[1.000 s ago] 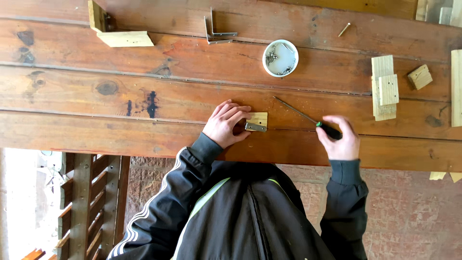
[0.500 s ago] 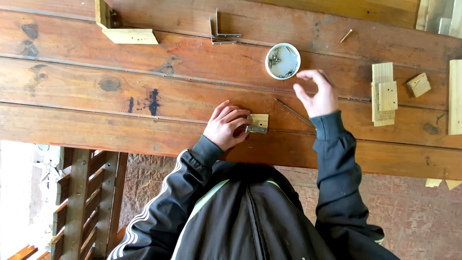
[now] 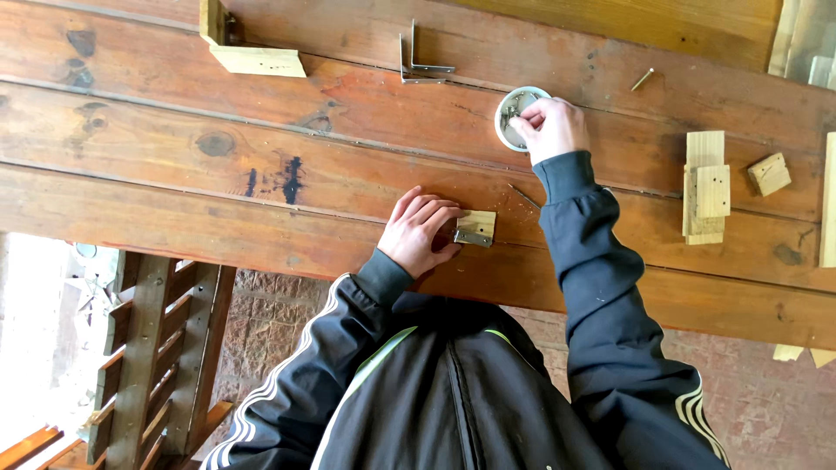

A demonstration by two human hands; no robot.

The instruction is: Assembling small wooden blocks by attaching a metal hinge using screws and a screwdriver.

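Near: brick floor, wooden rack (image 3: 144, 348) | surface (image 3: 174, 200): worn planks | left hand (image 3: 422, 231) flat, pinning hinged wood block (image 3: 477, 228) | right hand (image 3: 550, 128) fingers pinched inside round white screw tub (image 3: 512, 111), contents hidden | far: metal brackets (image 3: 418, 65), loose offcuts (image 3: 710, 187)

Left hand (image 3: 421, 231) pins a small wood block (image 3: 478, 226); right hand (image 3: 550, 128) reaches into a round white dish (image 3: 507, 111).

Broad plank workbench (image 3: 174, 174) of reddish knotty wood (dark stains near one knot), slatted wooden frame (image 3: 139, 348) below its left end, brick-patterned paving (image 3: 784, 409) beneath, bright daylight at far left
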